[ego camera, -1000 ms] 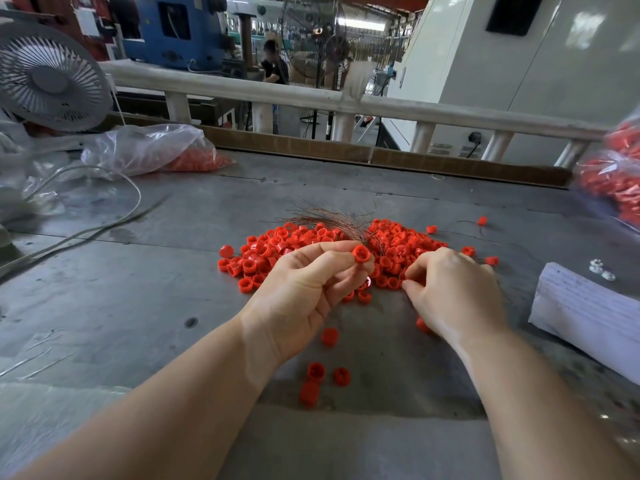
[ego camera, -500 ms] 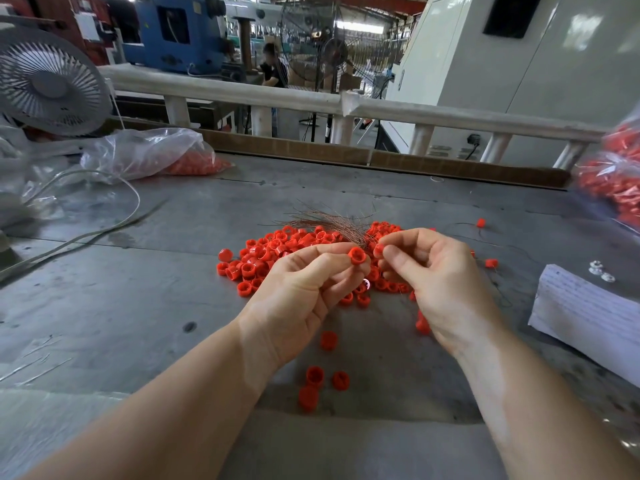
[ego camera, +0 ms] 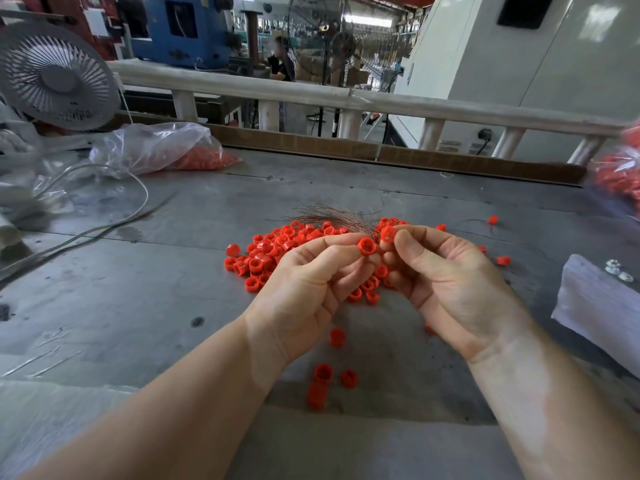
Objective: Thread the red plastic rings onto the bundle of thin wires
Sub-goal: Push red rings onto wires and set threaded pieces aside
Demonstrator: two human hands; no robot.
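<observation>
Right hand now up with a fresh ring, meeting the left.

Wire bundle (ego camera: 341, 220) fans out behind the fingertips, over the ring pile (ego camera: 277, 247) on the desk (ego camera: 138, 289). Left hand (ego camera: 304, 289) pinches ring (ego camera: 366, 245) as before; right hand (ego camera: 446, 275), on the pile a second ago, has lifted and pinches second ring (ego camera: 388, 233) beside it. Looks like next threading is imminent; can't tell which fingers hold the wires.

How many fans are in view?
2: a grey table fan at the far left of the table, and a standing fan on the floor beyond the railing. Others may be hidden.
</observation>
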